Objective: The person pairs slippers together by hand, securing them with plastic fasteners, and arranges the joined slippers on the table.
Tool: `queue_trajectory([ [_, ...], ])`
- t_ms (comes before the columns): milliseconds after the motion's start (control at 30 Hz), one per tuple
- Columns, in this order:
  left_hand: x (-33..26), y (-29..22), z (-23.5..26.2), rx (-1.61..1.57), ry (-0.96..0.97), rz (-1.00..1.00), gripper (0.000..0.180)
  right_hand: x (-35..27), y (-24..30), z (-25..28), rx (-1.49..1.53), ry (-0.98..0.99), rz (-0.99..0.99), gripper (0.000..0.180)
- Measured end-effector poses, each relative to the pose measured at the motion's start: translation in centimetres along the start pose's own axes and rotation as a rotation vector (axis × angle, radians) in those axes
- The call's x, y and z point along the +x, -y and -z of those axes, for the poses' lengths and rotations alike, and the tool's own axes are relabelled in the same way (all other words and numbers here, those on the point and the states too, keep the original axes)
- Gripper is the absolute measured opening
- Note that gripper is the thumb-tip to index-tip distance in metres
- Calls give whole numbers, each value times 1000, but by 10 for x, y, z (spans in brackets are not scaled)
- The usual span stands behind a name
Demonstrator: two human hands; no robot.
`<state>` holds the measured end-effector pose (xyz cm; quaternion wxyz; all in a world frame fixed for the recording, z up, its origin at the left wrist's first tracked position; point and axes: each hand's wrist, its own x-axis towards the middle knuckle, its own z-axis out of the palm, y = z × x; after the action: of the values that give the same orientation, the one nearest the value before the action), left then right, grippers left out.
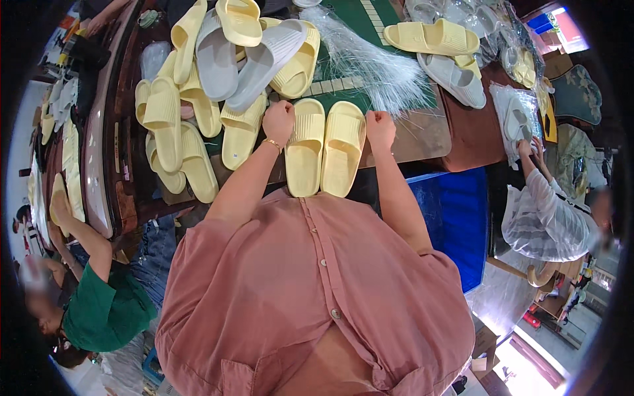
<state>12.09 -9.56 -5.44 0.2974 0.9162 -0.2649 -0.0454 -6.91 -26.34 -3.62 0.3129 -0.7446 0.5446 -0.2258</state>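
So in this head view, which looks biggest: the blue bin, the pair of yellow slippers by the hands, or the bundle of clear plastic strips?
1. Blue bin, though it lies nearer the camera.
2. Pair of yellow slippers and bundle of clear plastic strips: too alike to rank.

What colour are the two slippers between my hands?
Pale yellow slippers, ribbed straps, clearest in the head view.

1. Even, bright indoor light falls across the pair of yellow slippers, which lie sharp and almost shadowless.
2. Beyond the slippers, a bundle of clear plastic strips catches white glare.
3. Far right of the slippers, daylight overexposes the floor.
4. Straight edges bend and the corners go black toward the fisheye rim.
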Motion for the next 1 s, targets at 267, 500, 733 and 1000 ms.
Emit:
queue_trajectory([
  [267, -8, -5, 6, -274, -4, -65, 15, 8, 2, -25, 32, -34, 23, 23],
  [500, -17, -34, 5, -650, 37, -90, 18, -18, 42, -27, 281, 61, 459, 11],
  [733, -17, -23, 0, -671, 197, -60, 17, -33, 51, -47, 390, 192, 564, 9],
  [1000, -19, -23, -2, -729, 187, -30, 15, -36, 52, -46, 326, 215, 563, 8],
])
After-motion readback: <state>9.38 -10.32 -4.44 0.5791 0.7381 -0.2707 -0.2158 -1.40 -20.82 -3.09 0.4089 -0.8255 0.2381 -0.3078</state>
